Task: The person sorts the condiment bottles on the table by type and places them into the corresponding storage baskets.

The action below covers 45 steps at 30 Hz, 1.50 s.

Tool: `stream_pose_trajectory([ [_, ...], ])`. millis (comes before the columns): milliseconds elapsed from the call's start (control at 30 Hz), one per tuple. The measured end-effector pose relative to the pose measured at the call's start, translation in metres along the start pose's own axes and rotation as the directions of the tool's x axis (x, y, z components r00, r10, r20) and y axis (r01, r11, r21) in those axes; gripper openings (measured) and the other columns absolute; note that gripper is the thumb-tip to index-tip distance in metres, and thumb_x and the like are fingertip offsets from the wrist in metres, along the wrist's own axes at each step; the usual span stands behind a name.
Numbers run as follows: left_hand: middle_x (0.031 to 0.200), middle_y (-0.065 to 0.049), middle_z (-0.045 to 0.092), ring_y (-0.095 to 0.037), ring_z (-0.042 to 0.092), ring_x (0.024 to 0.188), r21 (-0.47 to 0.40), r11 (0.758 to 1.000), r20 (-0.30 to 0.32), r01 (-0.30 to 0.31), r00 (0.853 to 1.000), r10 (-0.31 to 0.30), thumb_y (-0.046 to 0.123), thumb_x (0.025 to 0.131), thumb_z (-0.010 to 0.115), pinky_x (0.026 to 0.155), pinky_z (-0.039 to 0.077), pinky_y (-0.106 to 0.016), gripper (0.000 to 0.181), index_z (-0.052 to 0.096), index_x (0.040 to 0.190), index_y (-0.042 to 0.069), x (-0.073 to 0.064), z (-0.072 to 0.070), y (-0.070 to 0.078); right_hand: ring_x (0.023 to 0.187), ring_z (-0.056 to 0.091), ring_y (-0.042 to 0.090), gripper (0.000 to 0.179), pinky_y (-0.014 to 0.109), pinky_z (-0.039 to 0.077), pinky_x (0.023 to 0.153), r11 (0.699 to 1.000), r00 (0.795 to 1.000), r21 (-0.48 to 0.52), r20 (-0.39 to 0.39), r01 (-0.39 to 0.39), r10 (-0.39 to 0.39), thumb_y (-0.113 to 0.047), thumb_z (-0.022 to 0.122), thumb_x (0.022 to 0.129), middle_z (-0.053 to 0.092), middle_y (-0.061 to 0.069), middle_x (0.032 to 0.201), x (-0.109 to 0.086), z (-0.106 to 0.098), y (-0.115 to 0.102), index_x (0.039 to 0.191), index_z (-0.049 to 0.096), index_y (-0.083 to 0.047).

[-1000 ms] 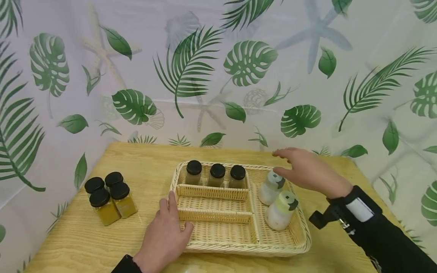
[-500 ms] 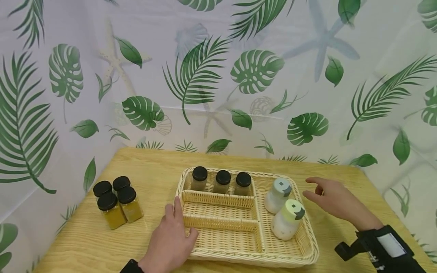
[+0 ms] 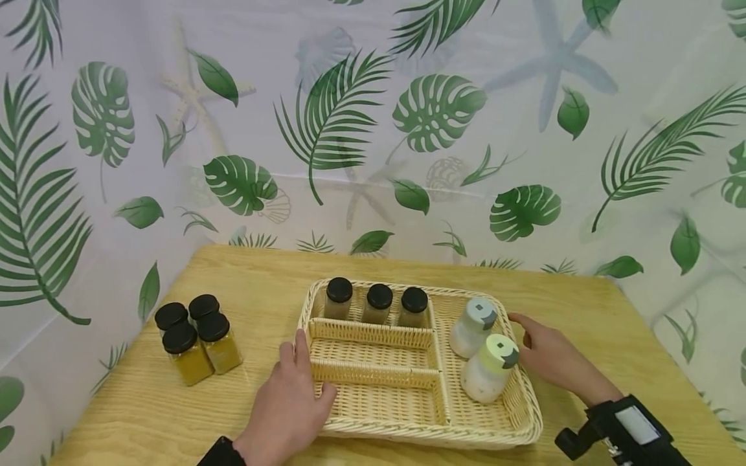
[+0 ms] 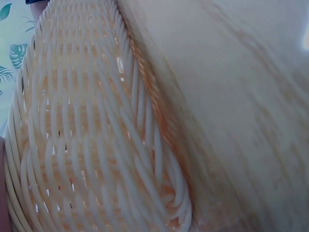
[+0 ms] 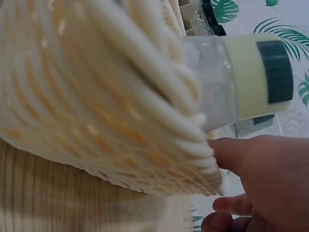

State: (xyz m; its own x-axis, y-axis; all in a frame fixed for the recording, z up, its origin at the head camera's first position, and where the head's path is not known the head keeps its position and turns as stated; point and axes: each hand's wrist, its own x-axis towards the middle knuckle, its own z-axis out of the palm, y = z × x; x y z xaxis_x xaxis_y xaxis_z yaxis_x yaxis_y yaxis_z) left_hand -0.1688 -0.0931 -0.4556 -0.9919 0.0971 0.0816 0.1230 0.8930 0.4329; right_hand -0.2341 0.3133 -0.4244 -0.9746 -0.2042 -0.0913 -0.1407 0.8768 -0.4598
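A pale wicker basket [image 3: 425, 435] with several compartments stands on the table. My left hand [image 3: 288, 401] is at its front left corner, fingers along the left rim and thumb over the inner side. At the right rim is my right hand [image 3: 559, 359]; in the right wrist view a fingertip [image 5: 229, 152] touches the woven edge while other fingers are apart below. Three black-lidded jars [image 3: 379, 304] stand in the rear left compartment. The right compartment holds a blue-topped shaker bottle [image 3: 473, 327] and a yellow-topped shaker bottle [image 3: 489, 369].
Several black-lidded square jars with yellow contents [image 3: 195, 356] stand grouped left of the basket on the wooden table [image 3: 262, 272]. A leaf-patterned cloth [image 3: 361, 162] hangs behind the table. A strap with a device [image 3: 629, 421] sits on the right wrist.
My right hand has come down from above the blue-topped bottle, out to the right, then in to the basket's right rim. The left hand stays at the left corner. The view has shifted slightly.
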Motion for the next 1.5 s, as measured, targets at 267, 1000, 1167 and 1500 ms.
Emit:
stream_pose_trajectory([
  [267, 0.120, -0.023, 0.039, -0.021, 0.051, 0.079, -0.009, 1.000, -0.022, -0.017, 1.000, 0.016, 0.043, 0.085, 0.056, 0.056, 0.049, -0.033, 0.093, 0.011, 0.149, -0.008, 0.000, 0.002, 0.000, 0.079, 0.059, 0.030, 0.069, 0.044, 0.050, 0.063, 0.999, 0.999, 0.019, -0.019, 0.050, -0.050, -0.021, 0.052, 0.096, 0.063, 0.026, 0.098, -0.002, 0.008, -0.002, 0.148, 0.017, 0.009],
  [1000, 0.127, -0.026, 0.041, -0.027, 0.052, 0.090, 0.008, 1.000, 0.008, -0.020, 1.000, 0.020, 0.043, 0.085, 0.054, 0.063, 0.051, -0.038, 0.088, 0.019, 0.148, -0.008, 0.002, -0.011, -0.003, 0.110, 0.046, 0.048, 0.062, 0.064, 0.043, 0.083, 0.992, 0.982, 0.008, -0.143, 0.123, -0.121, -0.002, 0.043, 0.093, 0.045, 0.041, 0.126, -0.002, 0.030, -0.001, 0.147, 0.016, 0.011],
  [1167, 0.128, -0.025, 0.042, -0.032, 0.044, 0.109, -0.016, 0.999, 0.009, -0.038, 0.999, 0.038, 0.043, 0.087, 0.055, 0.087, 0.046, -0.048, 0.084, 0.025, 0.146, -0.008, 0.004, -0.021, -0.004, 0.114, 0.040, 0.048, 0.064, 0.065, 0.040, 0.086, 0.996, 0.989, 0.014, -0.120, 0.090, -0.088, -0.001, 0.042, 0.092, 0.040, 0.041, 0.129, -0.002, 0.028, 0.001, 0.147, 0.012, 0.012],
  [1500, 0.111, -0.017, 0.054, -0.032, 0.044, 0.104, 0.059, 0.984, -0.318, -0.167, 0.931, 0.177, 0.034, 0.084, 0.061, 0.085, 0.039, -0.052, 0.050, 0.061, 0.116, -0.003, 0.008, -0.066, -0.020, 0.115, 0.040, 0.047, 0.062, 0.065, 0.039, 0.088, 0.996, 0.988, 0.009, -0.123, 0.091, -0.089, -0.005, 0.042, 0.096, 0.040, 0.040, 0.131, -0.002, 0.030, 0.000, 0.148, 0.011, 0.009],
])
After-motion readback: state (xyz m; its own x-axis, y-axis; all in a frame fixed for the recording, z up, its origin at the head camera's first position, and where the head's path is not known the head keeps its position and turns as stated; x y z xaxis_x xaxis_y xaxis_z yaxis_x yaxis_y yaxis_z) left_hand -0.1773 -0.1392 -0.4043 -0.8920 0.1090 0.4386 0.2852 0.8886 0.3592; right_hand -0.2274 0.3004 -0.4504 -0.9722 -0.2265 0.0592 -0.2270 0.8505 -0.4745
